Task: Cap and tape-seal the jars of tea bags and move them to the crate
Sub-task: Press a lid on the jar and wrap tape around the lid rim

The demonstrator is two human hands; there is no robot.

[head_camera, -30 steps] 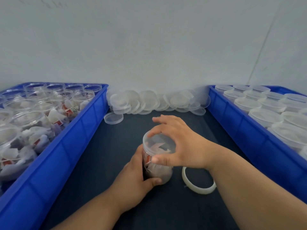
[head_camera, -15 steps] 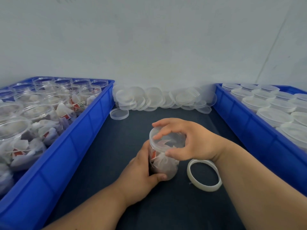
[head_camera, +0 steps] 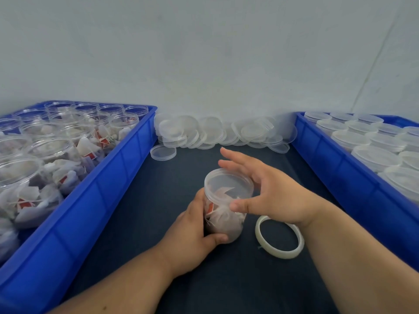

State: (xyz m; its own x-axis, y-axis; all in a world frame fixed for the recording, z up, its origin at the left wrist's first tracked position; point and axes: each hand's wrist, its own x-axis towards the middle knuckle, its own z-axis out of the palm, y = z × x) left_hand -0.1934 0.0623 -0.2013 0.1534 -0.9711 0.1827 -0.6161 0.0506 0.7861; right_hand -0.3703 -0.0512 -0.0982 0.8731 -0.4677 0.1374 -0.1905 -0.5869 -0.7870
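Jar (head_camera: 224,219) of tea bags, lid (head_camera: 229,185) on, stands on the dark surface (head_camera: 154,211) between the left crate (head_camera: 108,193) and the right crate (head_camera: 340,177), left hand (head_camera: 192,232) gripping its body, right hand (head_camera: 274,191) with fingers spread loosely around the lid, tape roll (head_camera: 280,253) just beside.

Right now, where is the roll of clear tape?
In the head view the tape roll lies flat on the dark mat, just right of the capped jar, partly under the right hand's wrist, left of the right blue crate.
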